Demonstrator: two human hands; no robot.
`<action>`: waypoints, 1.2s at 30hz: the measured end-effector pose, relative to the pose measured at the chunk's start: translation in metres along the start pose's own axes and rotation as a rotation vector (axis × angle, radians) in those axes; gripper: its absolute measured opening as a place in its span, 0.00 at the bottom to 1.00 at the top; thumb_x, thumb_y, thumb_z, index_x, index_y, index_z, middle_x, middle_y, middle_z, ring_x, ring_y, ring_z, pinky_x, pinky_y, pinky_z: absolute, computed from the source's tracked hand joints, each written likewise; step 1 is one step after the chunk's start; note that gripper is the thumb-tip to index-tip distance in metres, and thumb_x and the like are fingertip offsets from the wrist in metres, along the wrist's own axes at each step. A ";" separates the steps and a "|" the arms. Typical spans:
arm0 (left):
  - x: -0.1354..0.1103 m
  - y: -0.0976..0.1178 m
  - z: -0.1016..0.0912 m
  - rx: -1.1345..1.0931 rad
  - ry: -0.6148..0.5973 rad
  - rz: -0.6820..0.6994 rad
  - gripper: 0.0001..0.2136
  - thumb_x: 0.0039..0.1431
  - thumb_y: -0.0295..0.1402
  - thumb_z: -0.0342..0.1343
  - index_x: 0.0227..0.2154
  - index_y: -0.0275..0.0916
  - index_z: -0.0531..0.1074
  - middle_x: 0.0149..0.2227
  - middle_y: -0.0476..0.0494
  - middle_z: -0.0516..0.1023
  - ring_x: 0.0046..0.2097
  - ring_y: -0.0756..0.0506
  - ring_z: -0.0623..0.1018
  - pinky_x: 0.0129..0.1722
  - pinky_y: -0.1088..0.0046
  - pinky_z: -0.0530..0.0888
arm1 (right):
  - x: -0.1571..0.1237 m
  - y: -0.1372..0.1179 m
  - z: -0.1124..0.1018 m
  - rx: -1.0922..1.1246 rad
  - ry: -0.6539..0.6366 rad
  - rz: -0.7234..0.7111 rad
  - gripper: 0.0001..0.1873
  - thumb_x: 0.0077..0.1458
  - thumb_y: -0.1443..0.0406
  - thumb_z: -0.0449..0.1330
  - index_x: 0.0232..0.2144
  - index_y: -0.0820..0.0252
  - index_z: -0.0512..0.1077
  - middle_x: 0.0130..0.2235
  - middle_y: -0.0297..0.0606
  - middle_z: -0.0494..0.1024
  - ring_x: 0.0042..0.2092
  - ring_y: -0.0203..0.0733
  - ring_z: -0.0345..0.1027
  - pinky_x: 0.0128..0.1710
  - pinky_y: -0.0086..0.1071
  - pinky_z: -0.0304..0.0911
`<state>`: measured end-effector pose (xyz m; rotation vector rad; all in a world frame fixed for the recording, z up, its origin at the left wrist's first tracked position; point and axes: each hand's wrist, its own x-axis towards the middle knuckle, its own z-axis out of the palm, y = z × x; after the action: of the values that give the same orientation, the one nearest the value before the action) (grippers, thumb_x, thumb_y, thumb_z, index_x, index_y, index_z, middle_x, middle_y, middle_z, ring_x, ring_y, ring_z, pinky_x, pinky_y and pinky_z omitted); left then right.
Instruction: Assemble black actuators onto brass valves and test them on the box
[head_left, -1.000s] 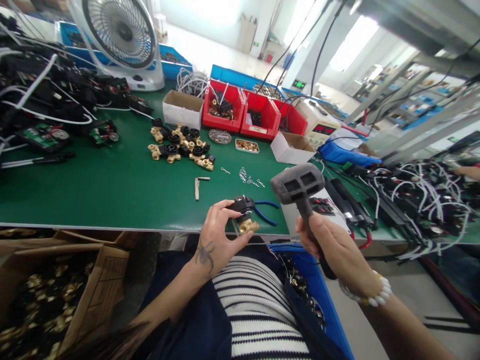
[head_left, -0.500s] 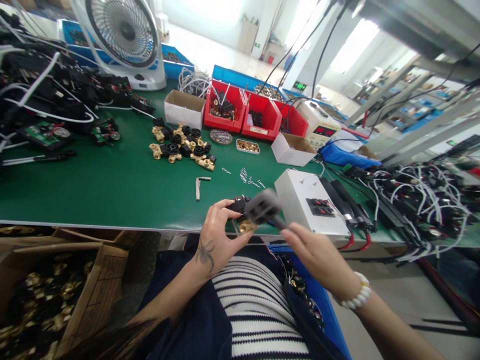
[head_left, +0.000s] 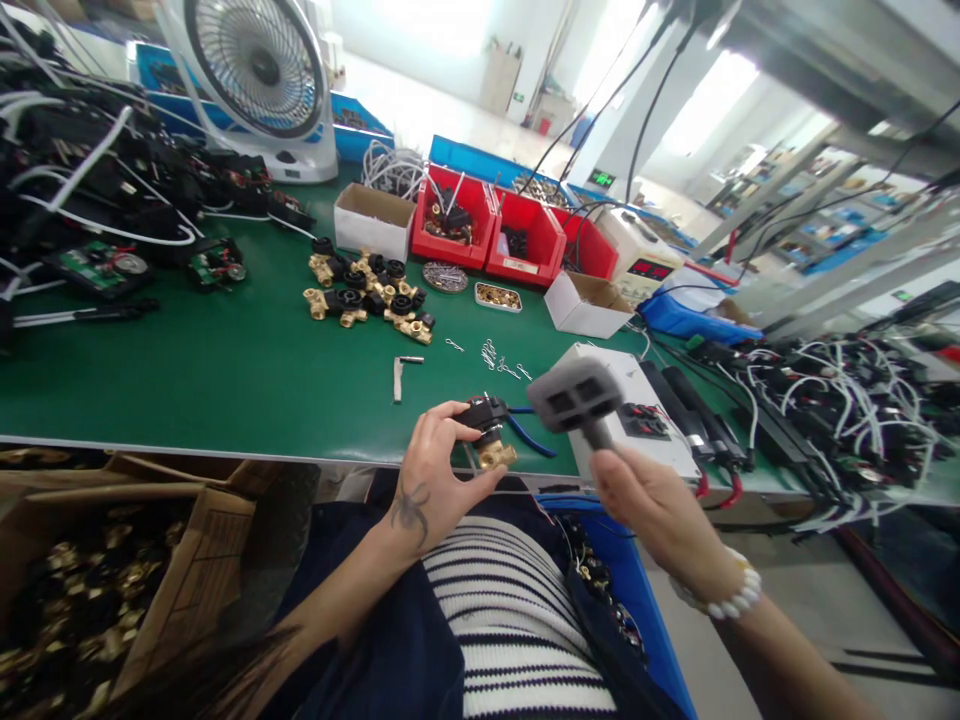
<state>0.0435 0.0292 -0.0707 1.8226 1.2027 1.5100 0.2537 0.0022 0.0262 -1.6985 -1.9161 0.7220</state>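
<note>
My left hand (head_left: 429,472) pinches a small brass valve with a black top (head_left: 487,432) at the near edge of the green table (head_left: 225,370). My right hand (head_left: 651,510) grips the handle of a grey rubber mallet (head_left: 576,397), whose head hangs just right of the valve and a little above it. Blue-handled pliers (head_left: 531,432) lie on the table behind the valve. A white control box (head_left: 637,420) sits under the mallet head.
A cluster of brass-and-black valves (head_left: 367,295) lies mid-table, with small wire clips (head_left: 491,352) and a metal key (head_left: 397,375) nearby. Red bins (head_left: 517,240), cardboard boxes (head_left: 371,215) and a fan (head_left: 259,75) stand behind. Cables and black parts (head_left: 840,400) crowd the right. A carton of valves (head_left: 90,590) is at lower left.
The mallet swung down onto the valve half a second ago and has now risen back up to the right. My left hand has kept the valve in place.
</note>
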 end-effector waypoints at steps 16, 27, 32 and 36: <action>0.001 -0.002 -0.002 0.023 0.004 0.009 0.15 0.48 0.29 0.67 0.36 0.38 0.67 0.50 0.36 0.71 0.53 0.38 0.72 0.51 0.54 0.72 | 0.004 -0.002 0.001 -0.044 -0.091 0.046 0.29 0.61 0.42 0.46 0.21 0.56 0.60 0.17 0.30 0.61 0.19 0.34 0.52 0.19 0.29 0.47; 0.001 -0.002 0.000 -0.043 -0.006 -0.046 0.15 0.48 0.30 0.67 0.36 0.38 0.68 0.49 0.36 0.71 0.53 0.38 0.72 0.50 0.54 0.73 | 0.009 -0.008 0.001 -0.026 -0.200 0.116 0.29 0.58 0.40 0.48 0.21 0.57 0.61 0.17 0.29 0.59 0.19 0.34 0.52 0.19 0.29 0.47; 0.000 -0.002 0.001 -0.065 -0.013 -0.087 0.15 0.48 0.31 0.67 0.36 0.38 0.68 0.50 0.37 0.70 0.53 0.38 0.72 0.51 0.53 0.73 | 0.011 -0.012 -0.005 -0.042 -0.129 0.032 0.28 0.61 0.43 0.46 0.20 0.56 0.59 0.18 0.29 0.59 0.20 0.33 0.51 0.19 0.29 0.47; 0.000 -0.002 0.001 -0.053 -0.002 -0.098 0.16 0.47 0.31 0.67 0.36 0.38 0.67 0.51 0.37 0.70 0.53 0.38 0.72 0.51 0.53 0.73 | 0.010 -0.007 -0.003 0.016 -0.065 0.082 0.28 0.60 0.42 0.46 0.20 0.56 0.58 0.17 0.28 0.57 0.19 0.33 0.49 0.18 0.29 0.47</action>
<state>0.0435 0.0309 -0.0724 1.7052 1.2213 1.4716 0.2496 0.0117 0.0334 -1.7732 -1.8882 0.8308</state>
